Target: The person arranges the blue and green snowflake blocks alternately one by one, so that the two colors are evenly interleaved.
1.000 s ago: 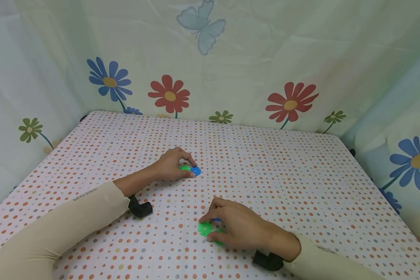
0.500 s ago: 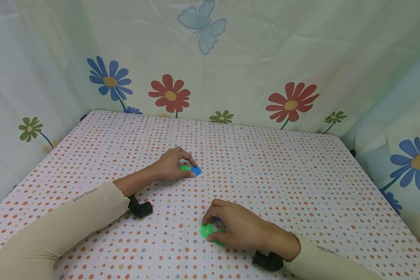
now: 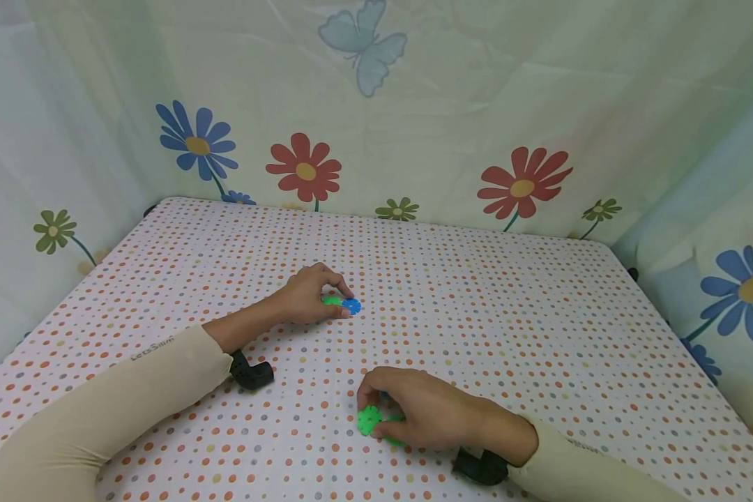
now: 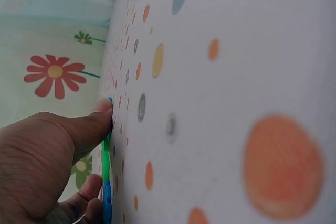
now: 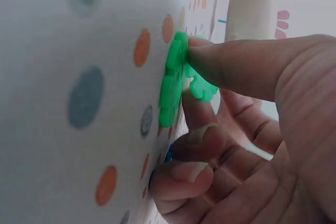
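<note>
On the dotted tabletop, my left hand [image 3: 310,296] holds a blue snowflake disc [image 3: 353,307] between thumb and fingertips. A green disc [image 3: 332,301] adjoins it under the palm. The left wrist view shows green and blue discs [image 4: 107,200] edge-on in a row along the cloth. Nearer the front, my right hand [image 3: 436,411] pinches a green snowflake disc [image 3: 368,421], now tilted up. Another green disc [image 5: 172,82] lies by the right thumb, partly covered in the head view. A bit of blue disc [image 5: 168,157] shows behind the right fingers; whether these pieces are joined I cannot tell.
A white cloth with coloured dots covers the table [image 3: 477,300]. Curtains printed with flowers [image 3: 522,188] and a butterfly [image 3: 364,47] stand along the back and sides. Black wrist devices [image 3: 251,373] sit under both wrists.
The green disc in my right fingers has turned from facing up flat to a tilted stance, and the right fingers have curled closer around it. My left hand has stayed in place.
</note>
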The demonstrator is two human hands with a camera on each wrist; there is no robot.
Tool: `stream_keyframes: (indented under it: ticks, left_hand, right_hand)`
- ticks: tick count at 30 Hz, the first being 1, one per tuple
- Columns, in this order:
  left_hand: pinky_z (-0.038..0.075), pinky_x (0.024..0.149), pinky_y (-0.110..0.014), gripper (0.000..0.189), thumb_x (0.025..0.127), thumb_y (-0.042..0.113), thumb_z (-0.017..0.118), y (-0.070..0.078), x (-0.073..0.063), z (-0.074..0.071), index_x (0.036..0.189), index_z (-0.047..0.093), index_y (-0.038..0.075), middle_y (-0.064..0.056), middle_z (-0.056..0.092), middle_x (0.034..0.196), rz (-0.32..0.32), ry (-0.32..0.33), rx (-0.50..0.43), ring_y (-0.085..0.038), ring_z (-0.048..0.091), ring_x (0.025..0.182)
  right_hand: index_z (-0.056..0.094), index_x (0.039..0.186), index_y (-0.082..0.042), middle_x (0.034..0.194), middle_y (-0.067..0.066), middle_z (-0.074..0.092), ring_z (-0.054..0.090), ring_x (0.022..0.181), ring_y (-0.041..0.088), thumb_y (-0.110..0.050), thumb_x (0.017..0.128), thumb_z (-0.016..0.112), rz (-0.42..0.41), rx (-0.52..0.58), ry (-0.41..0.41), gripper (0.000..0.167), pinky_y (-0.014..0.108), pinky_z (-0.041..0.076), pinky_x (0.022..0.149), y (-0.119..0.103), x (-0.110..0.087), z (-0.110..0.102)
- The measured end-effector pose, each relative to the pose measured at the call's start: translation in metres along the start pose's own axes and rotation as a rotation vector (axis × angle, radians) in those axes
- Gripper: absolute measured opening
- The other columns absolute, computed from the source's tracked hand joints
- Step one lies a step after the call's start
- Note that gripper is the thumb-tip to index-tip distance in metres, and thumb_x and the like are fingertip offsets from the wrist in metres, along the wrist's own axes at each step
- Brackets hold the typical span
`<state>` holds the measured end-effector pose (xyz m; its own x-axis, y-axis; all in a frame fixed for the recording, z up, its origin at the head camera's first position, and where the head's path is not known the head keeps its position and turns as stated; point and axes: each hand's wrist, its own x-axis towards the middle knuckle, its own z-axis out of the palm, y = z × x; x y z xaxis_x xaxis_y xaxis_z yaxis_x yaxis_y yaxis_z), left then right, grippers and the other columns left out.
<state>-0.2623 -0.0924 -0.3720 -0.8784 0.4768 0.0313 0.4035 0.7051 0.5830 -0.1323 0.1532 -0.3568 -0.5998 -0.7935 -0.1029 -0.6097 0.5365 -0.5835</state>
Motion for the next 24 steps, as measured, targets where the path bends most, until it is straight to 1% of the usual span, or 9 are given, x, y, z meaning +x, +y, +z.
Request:
stream_keyframes:
  ticks: [3,7,12,14,18,20,22,24]
  left_hand:
    - [0.040,0.098,-0.050,0.020,0.085,0.032,0.078,-0.0005,0.0004,0.0001,0.104,0.074,0.029,-0.007,0.055,0.130,0.001,0.001,0.002,-0.031,0.048,0.121]
    - [0.040,0.097,-0.050,0.020,0.085,0.033,0.078,-0.0007,0.0008,0.0005,0.104,0.074,0.029,-0.006,0.055,0.129,-0.004,0.002,0.002,-0.031,0.049,0.120]
    - [0.040,0.097,-0.050,0.019,0.085,0.032,0.078,-0.0004,0.0011,0.0011,0.104,0.074,0.030,-0.007,0.055,0.129,-0.008,0.003,0.008,-0.030,0.048,0.121]
    - [0.040,0.097,-0.050,0.019,0.085,0.032,0.078,-0.0002,0.0010,0.0011,0.104,0.074,0.030,-0.007,0.056,0.129,-0.005,0.003,0.011,-0.030,0.048,0.121]
    - [0.040,0.098,-0.050,0.019,0.085,0.032,0.078,0.0000,0.0013,0.0011,0.104,0.074,0.029,-0.007,0.055,0.129,0.000,0.000,0.012,-0.030,0.048,0.122]
    - [0.040,0.098,-0.050,0.019,0.086,0.032,0.077,0.0003,0.0013,0.0011,0.104,0.073,0.029,-0.007,0.055,0.129,-0.003,-0.003,0.013,-0.030,0.048,0.122]
    - [0.040,0.097,-0.050,0.019,0.086,0.033,0.077,0.0008,0.0008,0.0009,0.104,0.073,0.029,-0.007,0.055,0.128,-0.008,-0.004,0.013,-0.031,0.048,0.121]
    - [0.040,0.097,-0.050,0.019,0.086,0.033,0.077,0.0013,0.0003,0.0007,0.104,0.073,0.030,-0.006,0.055,0.129,-0.014,-0.003,0.013,-0.031,0.048,0.121]
  right_hand:
    - [0.059,0.108,-0.028,0.101,-0.017,0.057,0.052,0.087,0.000,-0.021,0.089,0.074,-0.024,0.004,-0.014,0.026,0.017,0.046,0.078,0.0004,0.0002,-0.0003]
    - [0.063,0.111,-0.027,0.104,-0.018,0.061,0.054,0.090,-0.003,-0.023,0.089,0.074,-0.043,-0.001,-0.018,0.025,0.017,0.048,0.081,0.0014,0.0015,-0.0014]
    - [0.069,0.113,-0.025,0.104,-0.018,0.065,0.056,0.090,-0.004,-0.024,0.088,0.075,-0.032,0.016,-0.002,0.026,0.018,0.048,0.081,0.0011,0.0025,-0.0030]
    - [0.071,0.113,-0.025,0.099,-0.018,0.065,0.055,0.086,-0.004,-0.024,0.088,0.076,-0.023,0.025,0.009,0.026,0.018,0.047,0.078,0.0008,0.0027,-0.0035]
    - [0.073,0.113,-0.024,0.090,-0.018,0.064,0.050,0.072,-0.004,-0.024,0.087,0.076,-0.021,0.035,0.031,0.026,0.016,0.045,0.065,0.0013,0.0034,-0.0046]
    - [0.073,0.113,-0.023,0.088,-0.018,0.064,0.047,0.066,-0.004,-0.024,0.087,0.076,-0.024,0.042,0.038,0.027,0.016,0.043,0.060,0.0019,0.0040,-0.0057]
    - [0.074,0.113,-0.022,0.089,-0.017,0.066,0.047,0.065,-0.004,-0.023,0.086,0.077,-0.022,0.050,0.046,0.027,0.016,0.043,0.058,0.0031,0.0046,-0.0074]
    - [0.074,0.114,-0.021,0.091,-0.016,0.067,0.049,0.066,-0.004,-0.022,0.086,0.077,-0.010,0.057,0.053,0.028,0.016,0.045,0.060,0.0048,0.0053,-0.0098]
